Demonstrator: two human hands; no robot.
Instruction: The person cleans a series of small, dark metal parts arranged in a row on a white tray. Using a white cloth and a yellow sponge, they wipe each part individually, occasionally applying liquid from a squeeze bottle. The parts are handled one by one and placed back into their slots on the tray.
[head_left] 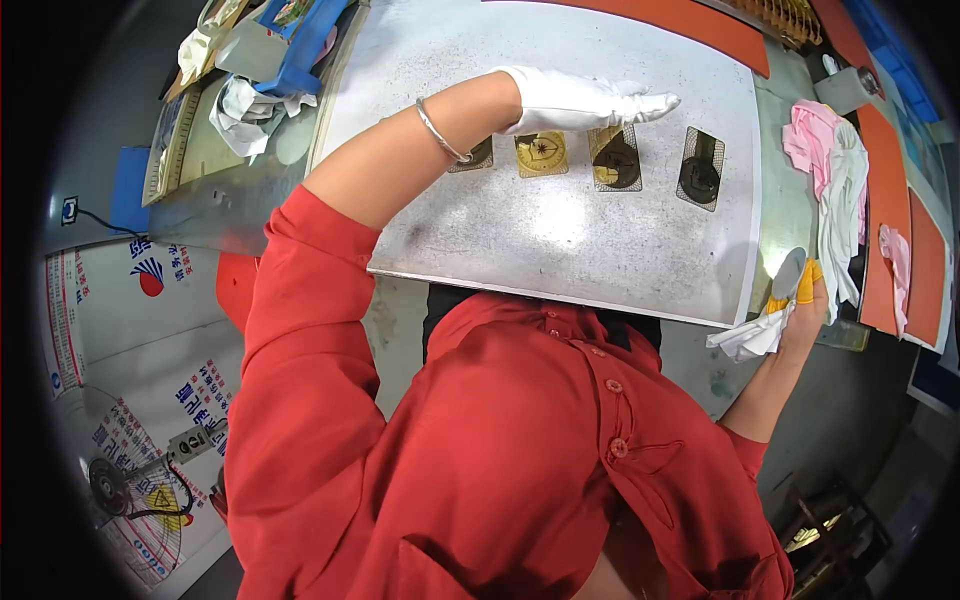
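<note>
The left hand point(585, 100), in a white glove, lies flat with fingers stretched together and pressed down on the grey metal plate point(560, 240); it grips nothing. It rests across the row of small rectangular patches set into the plate: its palm covers the top of the gold-coloured patch point(541, 153), its fingers overlap the upper edge of the dark patch point(615, 160) next to it, and a third patch point(476, 156) peeks out under the wrist, beside a silver bracelet point(440, 132). A fourth patch with a dark round shape point(701, 170) lies just beyond the fingertips, untouched.

The right hand point(805, 300), with yellow finger covers, is closed around a small round metal disc point(788, 272) and a crumpled white cloth point(752, 337), held just off the plate's right edge, well apart from the left hand.

Beyond the right hand a heap of pink and white cloths point(835, 170) lies on the bench, with orange mats point(890, 220) alongside it. Behind the plate runs another orange sheet point(690, 25). At the far left corner sit a crumpled white rag point(245, 115) and a blue tray point(300, 45). The person's red sleeve and shoulder hide the plate's near left edge.
</note>
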